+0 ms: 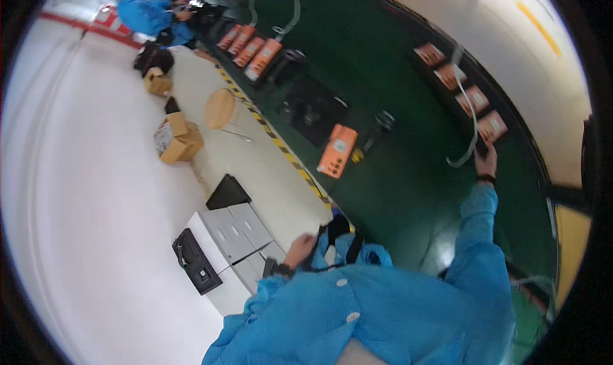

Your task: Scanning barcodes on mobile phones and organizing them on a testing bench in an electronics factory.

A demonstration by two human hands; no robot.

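My right arm stretches far out over the green bench top (408,167). My right hand (486,161) is closed at the near end of a row of orange boxes (492,126), against something dark (480,148) that I cannot make out. A pale, curved cable or hose (473,119) runs beside it. My left hand (300,249) hangs by my hip, next to the bench's edge and dark cloth; its fingers are blurred and partly hidden. Nearer the middle of the bench lies an orange box (338,150) with dark round marks, beside a black tool-like item with a yellow end (373,135).
More orange boxes (262,59) stand in a row at the bench's far end, near a person in blue (145,15). Black-and-yellow tape (274,134) marks the bench edge. On the floor side are a round stool (220,108), cardboard boxes (179,140) and a grey cabinet (233,232).
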